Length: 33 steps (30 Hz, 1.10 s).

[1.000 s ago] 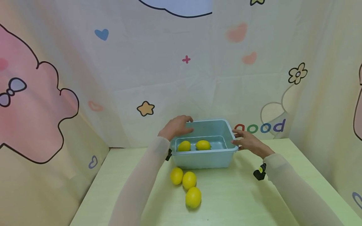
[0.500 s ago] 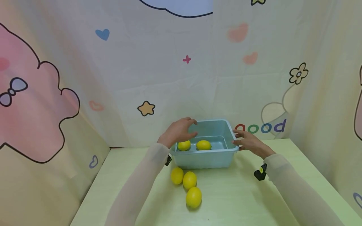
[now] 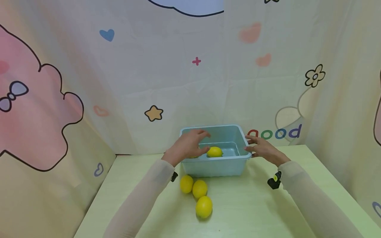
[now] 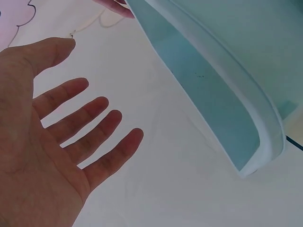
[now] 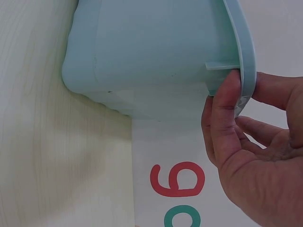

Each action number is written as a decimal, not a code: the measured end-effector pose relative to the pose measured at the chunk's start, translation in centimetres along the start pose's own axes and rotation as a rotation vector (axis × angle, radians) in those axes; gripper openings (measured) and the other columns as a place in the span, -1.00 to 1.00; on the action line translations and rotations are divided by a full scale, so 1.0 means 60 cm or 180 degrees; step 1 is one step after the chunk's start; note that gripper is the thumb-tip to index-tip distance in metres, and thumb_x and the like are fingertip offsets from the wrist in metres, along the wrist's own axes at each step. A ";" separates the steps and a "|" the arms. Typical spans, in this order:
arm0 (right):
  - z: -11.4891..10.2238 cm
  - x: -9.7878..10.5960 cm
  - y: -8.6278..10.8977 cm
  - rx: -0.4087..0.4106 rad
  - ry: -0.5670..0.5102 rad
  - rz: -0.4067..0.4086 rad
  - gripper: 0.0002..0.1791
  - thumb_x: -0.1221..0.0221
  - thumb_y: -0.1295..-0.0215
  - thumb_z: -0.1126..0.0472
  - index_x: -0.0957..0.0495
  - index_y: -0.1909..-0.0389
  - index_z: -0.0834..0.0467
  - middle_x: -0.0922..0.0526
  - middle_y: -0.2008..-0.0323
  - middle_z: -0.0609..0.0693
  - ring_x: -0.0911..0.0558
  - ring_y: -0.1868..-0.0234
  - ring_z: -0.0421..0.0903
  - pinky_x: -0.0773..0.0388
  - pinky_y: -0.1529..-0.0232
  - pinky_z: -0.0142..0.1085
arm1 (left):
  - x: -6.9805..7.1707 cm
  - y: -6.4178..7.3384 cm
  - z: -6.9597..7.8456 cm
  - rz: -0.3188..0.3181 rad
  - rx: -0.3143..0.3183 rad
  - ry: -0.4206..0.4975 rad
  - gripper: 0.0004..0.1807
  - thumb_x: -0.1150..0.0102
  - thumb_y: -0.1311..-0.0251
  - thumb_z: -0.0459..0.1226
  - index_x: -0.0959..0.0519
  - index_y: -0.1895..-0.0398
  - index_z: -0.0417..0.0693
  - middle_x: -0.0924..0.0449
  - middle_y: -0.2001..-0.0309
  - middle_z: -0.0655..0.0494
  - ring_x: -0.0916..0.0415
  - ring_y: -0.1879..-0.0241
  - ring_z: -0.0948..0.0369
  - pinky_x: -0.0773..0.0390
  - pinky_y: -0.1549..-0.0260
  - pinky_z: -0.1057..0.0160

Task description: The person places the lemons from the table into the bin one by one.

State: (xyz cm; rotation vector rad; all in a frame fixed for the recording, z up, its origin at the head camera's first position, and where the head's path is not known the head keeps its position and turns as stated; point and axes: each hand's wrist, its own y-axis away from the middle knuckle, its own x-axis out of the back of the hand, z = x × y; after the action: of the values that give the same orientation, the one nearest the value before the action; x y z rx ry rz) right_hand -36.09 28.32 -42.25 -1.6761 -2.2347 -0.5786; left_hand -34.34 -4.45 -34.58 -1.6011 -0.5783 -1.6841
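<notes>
A light blue plastic basin (image 3: 214,167) stands upright at the back of the table. Inside it lies a yellow lemon (image 3: 214,152); a second one to its left is mostly hidden behind my left hand (image 3: 187,145). That hand hovers over the basin's left part, palm facing right, fingers spread and holding nothing. In the left wrist view its fingers (image 4: 113,156) are apart from the rim (image 4: 222,71). My right hand (image 3: 265,152) pinches the basin's right rim, fingers and thumb on either side of it, as the right wrist view shows.
Three more lemons lie on the table before the basin: a left one (image 3: 186,184), a middle one (image 3: 199,189) and the nearest one (image 3: 204,207). A printed curtain (image 3: 184,82) hangs right behind the basin. The pale table (image 3: 244,211) extends to both sides.
My left hand has moved right and slightly toward me, from the basin's left rim to over its inside, covering most of the left lemon. The right hand and the basin have stayed put.
</notes>
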 end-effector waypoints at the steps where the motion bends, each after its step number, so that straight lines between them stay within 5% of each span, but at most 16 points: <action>1: 0.000 0.000 0.000 -0.0001 0.0000 0.0002 -0.15 -0.15 -0.38 0.19 0.09 -0.55 0.20 -0.16 -0.41 0.38 -0.43 -0.28 0.34 -0.59 -0.14 0.01 | 0.000 0.004 0.002 0.0022 -0.0024 0.0004 -0.46 -0.13 -0.30 0.05 -0.44 -0.31 0.17 -0.39 -0.36 0.16 -0.43 -0.26 0.14 -0.52 -0.21 0.13; 18: -0.005 -0.001 0.002 -0.0014 0.0044 0.0020 -0.16 -0.15 -0.38 0.17 0.08 -0.55 0.20 -0.16 -0.41 0.38 -0.48 -0.23 0.29 -0.60 -0.13 -0.01 | -0.016 0.074 0.028 0.0066 -0.0249 -0.0140 -0.44 -0.10 -0.32 0.08 -0.42 -0.34 0.17 -0.37 -0.38 0.13 -0.35 -0.34 0.10 -0.55 -0.18 0.06; 33: -0.001 -0.001 -0.001 0.0022 0.0049 0.0021 -0.18 -0.13 -0.39 0.20 0.07 -0.55 0.22 -0.18 -0.40 0.39 -0.48 -0.23 0.30 -0.60 -0.13 0.01 | -0.059 0.132 0.037 0.0149 -0.0562 -0.0213 -0.46 -0.12 -0.30 0.06 -0.45 -0.30 0.14 -0.45 -0.29 0.16 -0.43 -0.26 0.16 -0.63 -0.03 0.15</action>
State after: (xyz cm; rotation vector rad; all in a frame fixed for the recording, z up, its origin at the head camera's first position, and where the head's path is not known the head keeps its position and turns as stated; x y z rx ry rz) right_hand -36.11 28.23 -42.27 -1.6695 -2.2171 -0.5793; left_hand -27.07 -7.10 -39.06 -1.7878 -0.4312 -1.6910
